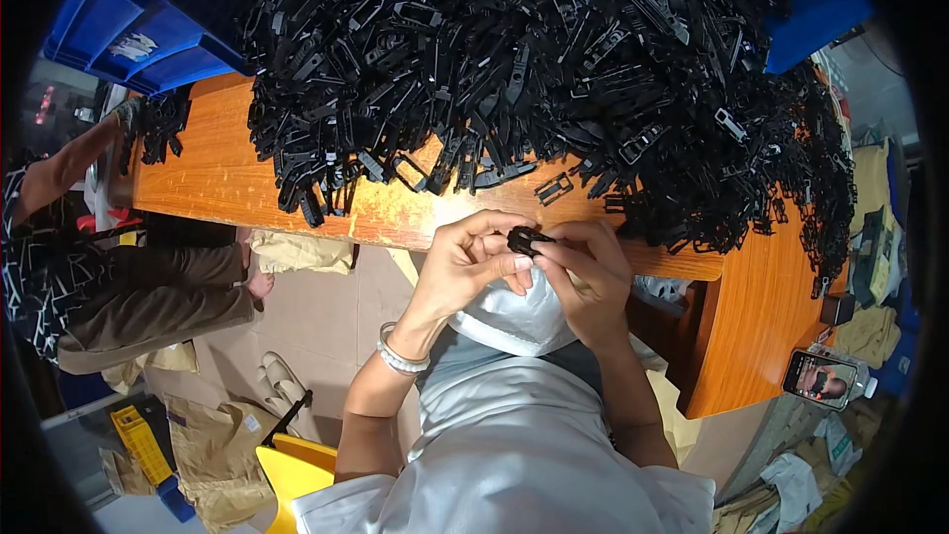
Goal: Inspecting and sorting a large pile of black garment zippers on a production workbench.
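Between my two hands, just off the table's front edge, is a small black plastic part (527, 240). My left hand (474, 255) pinches it from the left with thumb and fingers. From the right, my right hand (590, 272) grips its other end between thumb and fingertips. The fingers cover much of the part, so its exact kind cannot be made out. Beyond my hands a big heap of black plastic parts (474, 69) spreads over the wooden table (198, 163). Below the held part, a white bag or cloth (519, 311) lies on my lap.
Blue crates (148, 25) stand at the far left, and a blue bin (816, 0) at the far right. A phone (820, 379) leans by the table's right end. At the left sits another person (138, 307), one hand near the parts. Sandals (285, 386) and sacks (213, 445) lie on the floor.
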The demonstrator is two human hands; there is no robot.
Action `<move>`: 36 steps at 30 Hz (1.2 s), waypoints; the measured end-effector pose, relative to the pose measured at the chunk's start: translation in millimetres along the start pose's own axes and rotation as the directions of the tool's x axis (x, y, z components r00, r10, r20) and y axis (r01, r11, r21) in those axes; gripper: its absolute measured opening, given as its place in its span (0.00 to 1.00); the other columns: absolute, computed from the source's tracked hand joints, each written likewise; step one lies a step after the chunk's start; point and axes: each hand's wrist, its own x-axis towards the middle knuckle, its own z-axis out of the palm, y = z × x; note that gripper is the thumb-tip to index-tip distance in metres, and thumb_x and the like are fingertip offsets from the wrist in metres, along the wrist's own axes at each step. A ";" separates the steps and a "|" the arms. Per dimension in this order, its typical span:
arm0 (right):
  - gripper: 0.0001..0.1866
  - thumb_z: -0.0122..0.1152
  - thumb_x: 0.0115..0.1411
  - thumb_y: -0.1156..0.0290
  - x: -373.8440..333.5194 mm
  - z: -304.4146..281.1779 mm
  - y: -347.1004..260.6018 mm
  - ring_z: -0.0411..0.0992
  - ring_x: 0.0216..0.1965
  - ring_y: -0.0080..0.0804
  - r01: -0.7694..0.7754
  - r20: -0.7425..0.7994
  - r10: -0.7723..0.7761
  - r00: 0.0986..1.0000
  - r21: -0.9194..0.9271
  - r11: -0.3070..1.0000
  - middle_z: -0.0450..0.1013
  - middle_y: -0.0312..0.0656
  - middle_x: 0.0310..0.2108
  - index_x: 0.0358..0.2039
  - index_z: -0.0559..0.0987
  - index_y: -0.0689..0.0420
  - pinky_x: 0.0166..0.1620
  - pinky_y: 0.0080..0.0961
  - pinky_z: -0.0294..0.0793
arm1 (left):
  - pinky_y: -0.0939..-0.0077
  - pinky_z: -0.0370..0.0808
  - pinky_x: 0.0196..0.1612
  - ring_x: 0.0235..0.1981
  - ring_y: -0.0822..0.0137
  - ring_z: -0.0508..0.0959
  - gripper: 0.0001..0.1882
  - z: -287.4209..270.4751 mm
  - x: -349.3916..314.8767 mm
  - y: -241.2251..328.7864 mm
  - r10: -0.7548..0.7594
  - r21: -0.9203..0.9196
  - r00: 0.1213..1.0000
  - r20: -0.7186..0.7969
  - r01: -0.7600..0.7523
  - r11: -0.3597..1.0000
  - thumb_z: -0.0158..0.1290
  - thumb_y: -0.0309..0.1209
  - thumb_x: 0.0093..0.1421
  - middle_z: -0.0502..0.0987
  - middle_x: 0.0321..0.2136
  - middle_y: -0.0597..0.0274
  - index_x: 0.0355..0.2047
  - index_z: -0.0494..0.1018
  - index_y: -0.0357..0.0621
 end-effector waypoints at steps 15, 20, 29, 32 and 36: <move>0.05 0.52 0.48 0.85 -29.5 -1.4 12.6 0.69 0.24 0.24 -0.293 -0.183 0.489 0.853 0.608 0.738 0.70 0.44 0.35 0.27 0.74 0.71 0.29 0.15 0.69 | 0.70 0.64 0.24 0.27 0.60 0.65 0.15 -17.3 22.3 -3.2 0.609 0.950 0.732 0.304 -0.188 -0.247 0.54 0.23 0.42 0.63 0.25 0.59 0.34 0.73 0.39; 0.05 0.50 0.51 0.85 -23.6 1.2 10.1 0.69 0.22 0.24 -0.392 -0.068 0.559 0.826 0.643 0.658 0.69 0.45 0.34 0.28 0.74 0.72 0.29 0.17 0.69 | 0.69 0.62 0.29 0.27 0.59 0.64 0.15 -28.1 31.7 3.4 0.564 0.887 0.709 0.424 -0.199 -0.417 0.51 0.25 0.43 0.63 0.25 0.56 0.34 0.71 0.32; 0.05 0.57 0.49 0.86 -19.7 4.4 12.8 0.70 0.26 0.22 -0.383 -0.020 0.521 0.854 0.653 0.654 0.69 0.42 0.34 0.29 0.75 0.71 0.28 0.14 0.69 | 0.79 0.70 0.28 0.25 0.72 0.72 0.06 -1.2 -2.9 5.8 0.348 0.799 0.904 -0.248 -0.012 0.601 0.56 0.21 0.50 0.73 0.27 0.59 0.29 0.71 0.34; 0.05 0.58 0.48 0.85 -17.6 7.1 11.4 0.70 0.26 0.22 -0.372 -0.033 0.486 0.874 0.598 0.710 0.71 0.41 0.31 0.28 0.75 0.70 0.28 0.14 0.69 | 0.86 0.64 0.21 0.17 0.80 0.68 0.06 -1.2 -3.2 6.7 0.239 0.518 0.936 -0.257 -0.075 0.852 0.54 0.24 0.54 0.73 0.21 0.64 0.31 0.72 0.33; 0.05 0.54 0.49 0.88 -19.0 8.4 11.2 0.71 0.25 0.24 -0.347 -0.045 0.390 0.920 0.368 0.862 0.70 0.42 0.28 0.28 0.74 0.71 0.29 0.15 0.70 | 0.86 0.64 0.22 0.17 0.78 0.69 0.11 -10.4 -5.1 13.4 -0.050 0.299 0.988 -0.148 0.093 0.950 0.50 0.29 0.58 0.73 0.19 0.63 0.33 0.74 0.31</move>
